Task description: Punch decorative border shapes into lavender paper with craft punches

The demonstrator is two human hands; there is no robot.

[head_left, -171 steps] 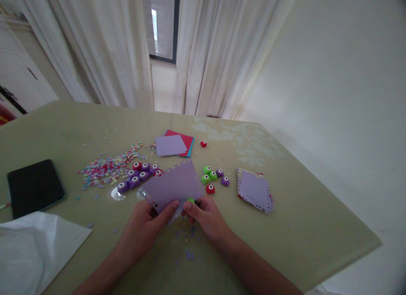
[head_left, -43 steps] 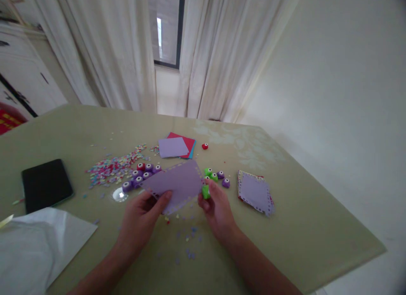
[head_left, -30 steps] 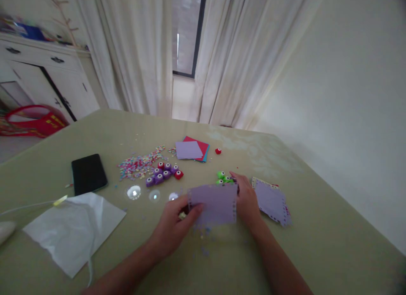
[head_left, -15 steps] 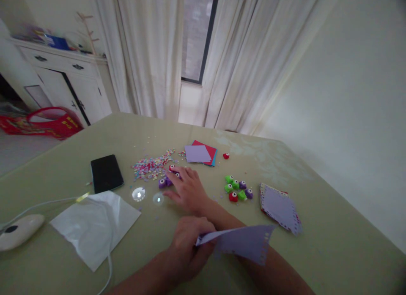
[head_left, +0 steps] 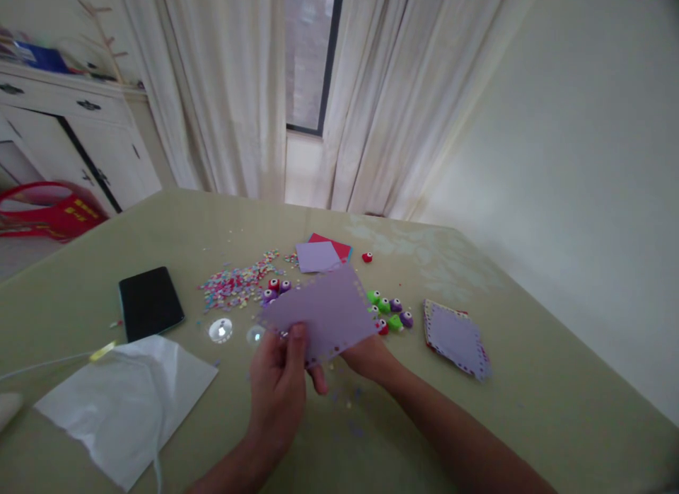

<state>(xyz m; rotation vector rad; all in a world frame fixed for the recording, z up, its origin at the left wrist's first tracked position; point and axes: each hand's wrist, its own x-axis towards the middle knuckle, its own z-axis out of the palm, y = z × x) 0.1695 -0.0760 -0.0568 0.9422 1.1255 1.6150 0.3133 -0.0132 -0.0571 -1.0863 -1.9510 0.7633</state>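
Note:
My left hand (head_left: 283, 381) grips a light purple sheet of paper (head_left: 323, 310) by its near left corner, thumb on top. Small holes run along the sheet's right and near edges. My right hand (head_left: 368, 356) reaches under the sheet, and its fingers are hidden behind the paper. Beyond the sheet's left side sit small purple and red one-eyed pieces (head_left: 273, 284), partly covered. To its right lies a group of green, purple and red one-eyed pieces (head_left: 395, 323).
Paper confetti (head_left: 233, 285) lies heaped near a black tablet (head_left: 151, 303) and a clear round disc (head_left: 221, 330). A white sheet (head_left: 127, 402) lies front left under a cable. Red and purple paper squares (head_left: 315, 257) lie behind; hole-edged purple sheets (head_left: 456, 338) are stacked right.
My left hand has raised the purple sheet and turned it flatter, further forward. My right hand has drawn back from the one-eyed pieces at left to under the sheet. The view has shifted right.

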